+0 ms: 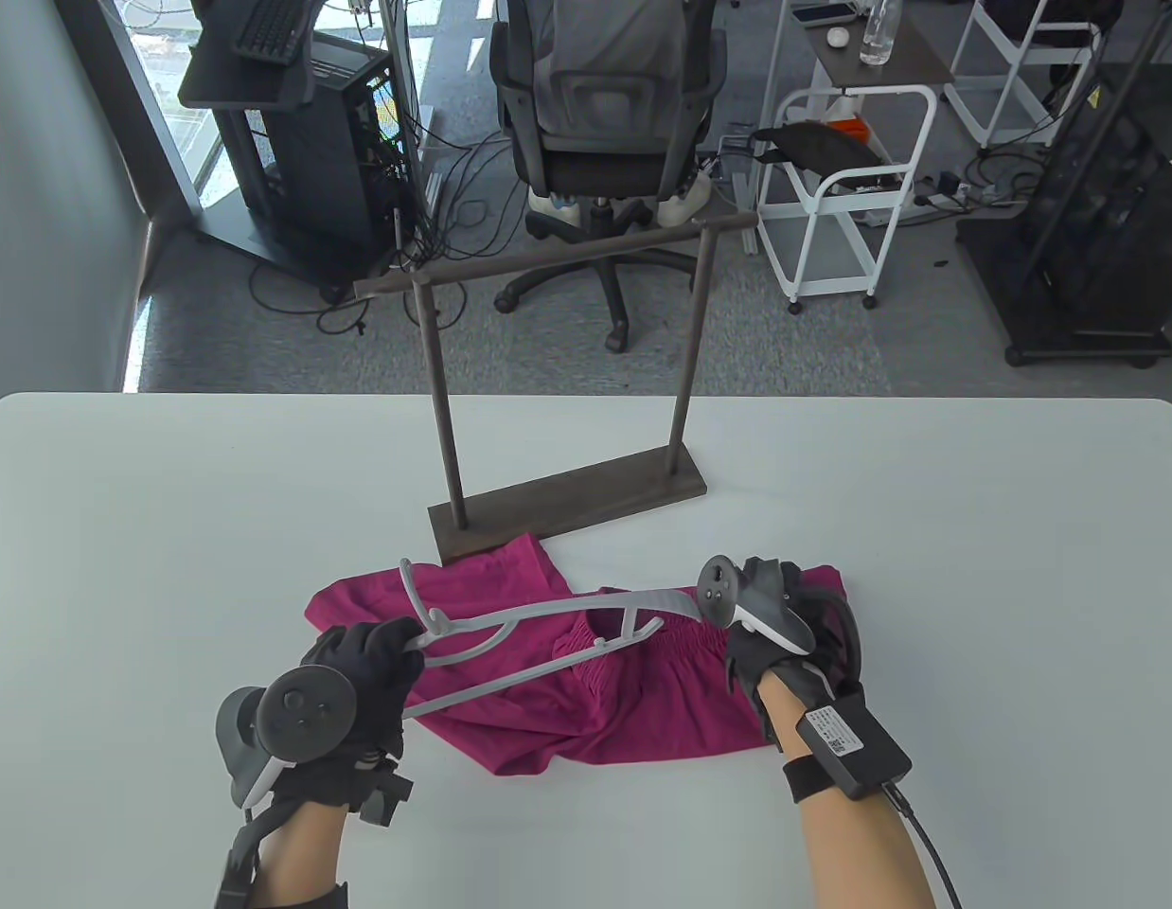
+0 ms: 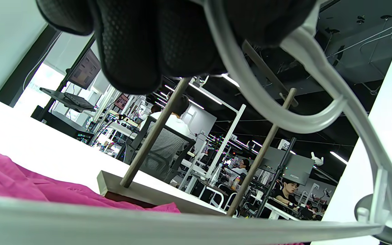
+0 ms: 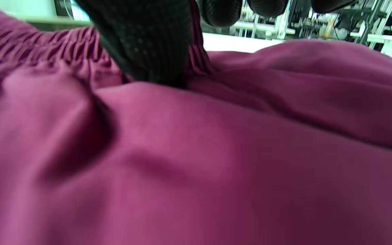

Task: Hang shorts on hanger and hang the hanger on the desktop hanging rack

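Shorts [image 1: 586, 701]: magenta woven fabric, soft and creased, with a gathered elastic waistband; lying flat on the desk [image 1: 974, 568] just in front of the rack's base, one corner touching it. No label readable.

Hanger [image 1: 548, 630]: pale grey moulded plastic, smooth, with curved shoulders, a straight lower bar and an open hook. It lies tilted across the shorts, hook end at the left, far end reaching the waistband.

Left hand [image 1: 364, 677]: black mesh-textured glove; its grip is curled round the hanger at the neck beneath the hook, confirmed in the left wrist view. A round grey tracker sits on the back of the hand.

Right hand [image 1: 771, 644]: same glove, pressed down on the waistband end of the shorts. In the right wrist view one finger [image 3: 148, 41] presses into the gathered fabric; whether the grip pinches the cloth cannot be told. A black box on the wrist carries a white label, too small to read.

Hanging rack [image 1: 567, 379]: dark brown, matte; round crossbar, two round uprights, flat rectangular base, standing on the white, smooth, round-cornered desk.
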{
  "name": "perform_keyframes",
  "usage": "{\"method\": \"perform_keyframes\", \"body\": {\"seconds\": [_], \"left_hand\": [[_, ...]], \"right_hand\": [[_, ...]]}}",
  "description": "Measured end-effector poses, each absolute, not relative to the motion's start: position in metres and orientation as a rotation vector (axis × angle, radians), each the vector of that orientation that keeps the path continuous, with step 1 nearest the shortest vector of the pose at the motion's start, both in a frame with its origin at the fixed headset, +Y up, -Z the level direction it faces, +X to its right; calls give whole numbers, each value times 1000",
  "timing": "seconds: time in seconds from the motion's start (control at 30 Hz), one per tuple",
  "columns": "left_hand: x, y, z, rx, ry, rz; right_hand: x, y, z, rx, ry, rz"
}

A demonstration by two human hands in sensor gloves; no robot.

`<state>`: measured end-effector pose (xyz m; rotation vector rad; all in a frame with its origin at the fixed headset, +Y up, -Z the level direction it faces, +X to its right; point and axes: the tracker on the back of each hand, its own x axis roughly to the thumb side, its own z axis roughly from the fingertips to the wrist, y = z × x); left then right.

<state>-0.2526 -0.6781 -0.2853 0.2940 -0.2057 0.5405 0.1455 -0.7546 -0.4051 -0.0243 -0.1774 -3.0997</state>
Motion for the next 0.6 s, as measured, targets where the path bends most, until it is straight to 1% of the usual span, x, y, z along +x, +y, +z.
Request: {"method": "perform_keyframes", "body": {"seconds": [0.07, 0.13, 0.3, 0.43, 0.6], "left_hand": [[-252, -678, -285, 292, -205, 536], [-251, -678, -285, 296, -206, 531], [-248, -675, -283, 337, -213, 506], [-245, -668, -281, 369, -212, 477], [-238, -652, -280, 420, -217, 453]], "right_hand": [[149, -745, -398, -34, -29, -3179], [153, -732, -389, -59, 24, -3226], [165, -696, -356, -116, 266, -3333], [171, -681, -332, -142, 446, -3442], [174, -674, -317, -201, 513, -3476]]}}
